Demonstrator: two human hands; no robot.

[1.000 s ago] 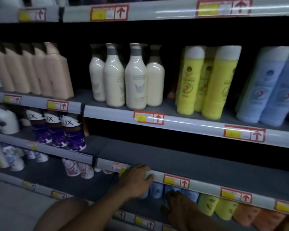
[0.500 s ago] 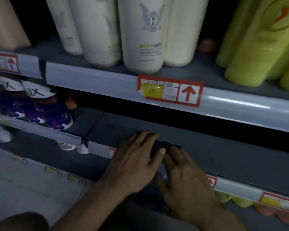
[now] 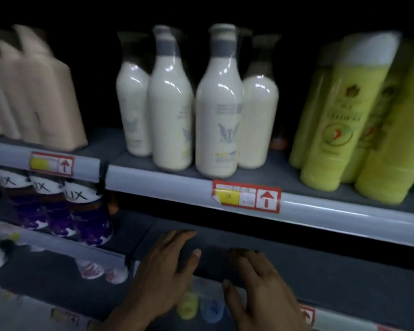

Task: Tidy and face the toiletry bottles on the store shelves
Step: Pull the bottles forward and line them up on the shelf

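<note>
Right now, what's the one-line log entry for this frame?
left hand: flat on bare shelf | right hand: flat beside it | holding: nothing | cream bottles: upright on shelf above, untouched

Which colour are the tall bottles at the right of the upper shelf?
Yellow-green bottles with white tops, seen in the head view.

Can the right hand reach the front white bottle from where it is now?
Probably yes. The right hand lies flat on the dark shelf below, holding nothing, and the white bottle stands at the front edge above with nothing before it.
</note>
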